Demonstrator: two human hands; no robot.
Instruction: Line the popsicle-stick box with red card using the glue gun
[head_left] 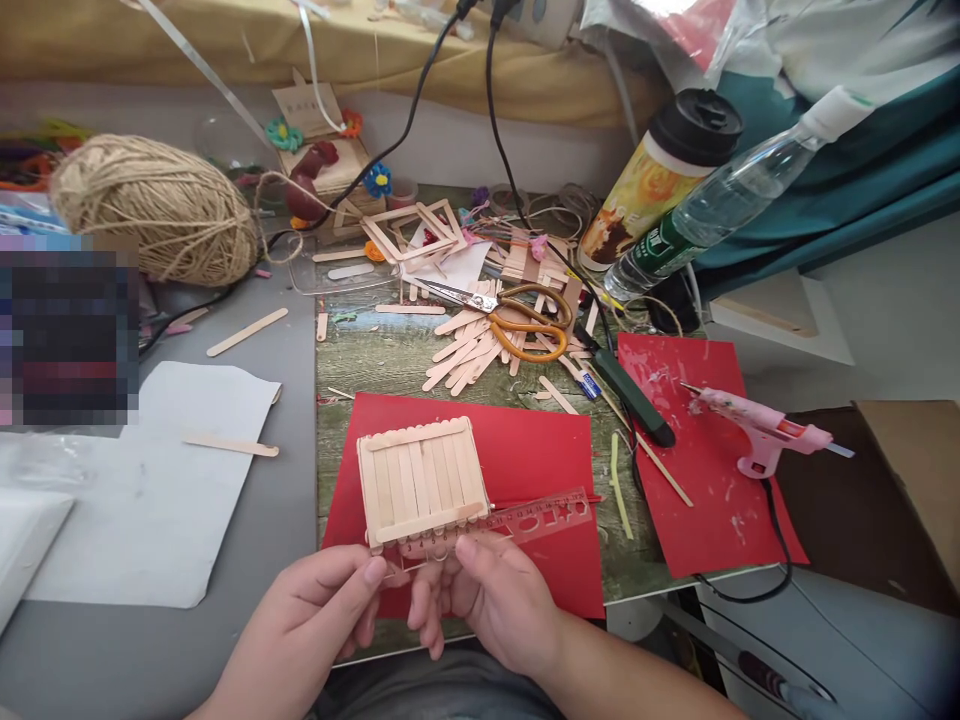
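Observation:
A flat panel of glued wooden craft sticks [420, 480] is held upright at the table's near edge, over a red paper sheet [525, 450]. A clear pink stencil ruler [525, 522] lies behind its lower edge and sticks out to the right. My left hand [315, 620] pinches the panel's bottom left edge with thumb and fingers. My right hand [495, 600] grips the bottom edge of the panel together with the ruler, thumb on top.
Loose craft sticks [469, 355] and orange-handled scissors [517, 315] lie behind the red sheet. A pink glue gun [757, 435] rests on a second red sheet [712, 480] at the right. A twine ball [154, 205], white paper [150, 480], a bottle [720, 195] and a cup [660, 170] stand around.

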